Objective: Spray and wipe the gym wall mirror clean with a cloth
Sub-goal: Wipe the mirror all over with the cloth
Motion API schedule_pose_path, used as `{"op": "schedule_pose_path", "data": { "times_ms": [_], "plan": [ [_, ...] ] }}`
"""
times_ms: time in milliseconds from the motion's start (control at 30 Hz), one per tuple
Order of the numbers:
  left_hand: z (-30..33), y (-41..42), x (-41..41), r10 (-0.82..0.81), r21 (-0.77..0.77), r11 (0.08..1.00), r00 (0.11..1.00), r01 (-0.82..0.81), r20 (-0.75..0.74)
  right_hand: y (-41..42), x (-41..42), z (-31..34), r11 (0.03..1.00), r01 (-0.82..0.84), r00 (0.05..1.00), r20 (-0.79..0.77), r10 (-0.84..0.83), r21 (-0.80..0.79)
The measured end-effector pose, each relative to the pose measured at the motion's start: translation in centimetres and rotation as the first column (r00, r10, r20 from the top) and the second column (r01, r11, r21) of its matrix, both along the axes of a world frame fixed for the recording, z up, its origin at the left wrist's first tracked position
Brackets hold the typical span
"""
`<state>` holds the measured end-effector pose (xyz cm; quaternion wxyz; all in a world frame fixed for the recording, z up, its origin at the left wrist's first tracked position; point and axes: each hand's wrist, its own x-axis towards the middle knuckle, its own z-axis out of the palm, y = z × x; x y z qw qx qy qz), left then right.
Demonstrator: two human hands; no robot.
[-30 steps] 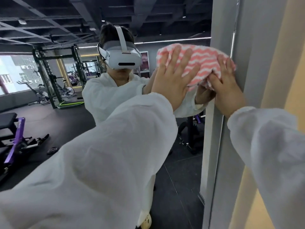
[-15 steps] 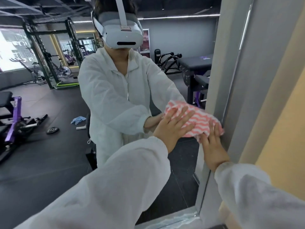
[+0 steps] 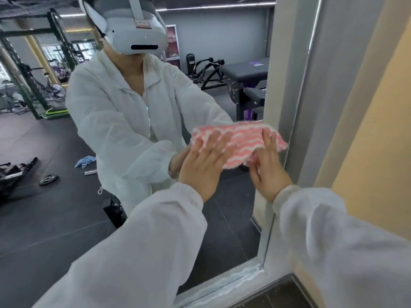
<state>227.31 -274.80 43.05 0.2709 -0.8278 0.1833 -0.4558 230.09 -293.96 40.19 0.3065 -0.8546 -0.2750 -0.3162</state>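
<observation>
Cloth: pink-and-white striped cloth (image 3: 239,142) is spread against the mirror (image 3: 55,207), near its right edge and about mid-height in view.
Hands: left hand (image 3: 203,161) lies flat with fingers splayed on the cloth's left part; right hand (image 3: 268,162) presses the cloth's right end, fingers extended, close to the mirror frame (image 3: 287,85). Neither closes around it; both pin it to the glass.
Progress: wiping is under way, judged from both palms on the cloth. No spray bottle is in view, so the spraying step cannot be judged. Whitish residue lies along the bottom frame (image 3: 235,278), and the lower glass likely remains to be done.
Change: a second ago the cloth was high, level with the reflected headset (image 3: 135,35); half a second ago, lower; now at waist level of the reflection, so the stroke runs downward along the right edge.
</observation>
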Motion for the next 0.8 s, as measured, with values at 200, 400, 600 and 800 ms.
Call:
{"op": "schedule_pose_path", "data": {
  "times_ms": [200, 400, 600, 800],
  "plan": [
    [5.3, -1.8, 1.3, -0.095, -0.138, 0.985, 0.993, 0.104, 0.074, -0.3, -0.5, 8.0, 0.958, 0.106, 0.994, -0.047, -0.097, 0.267],
    [0.5, -3.3, 1.9, 0.028, -0.072, 0.997, 0.999, -0.026, 0.029, -2.0, 3.6, 3.2, 0.994, 0.114, 0.961, 0.253, -0.110, 0.000],
    [-9.7, -4.3, 2.2, 0.072, 0.001, 0.997, 0.991, -0.072, -0.112, -3.3, 5.2, -8.2, 0.987, 0.154, 0.915, 0.383, -0.123, -0.050],
    [-18.1, -3.8, 1.1, 0.168, 0.217, 0.969, 0.963, -0.122, -0.210, -5.0, 3.3, -19.5, 0.896, 0.293, 0.933, 0.305, -0.192, -0.333]
  ]
}}
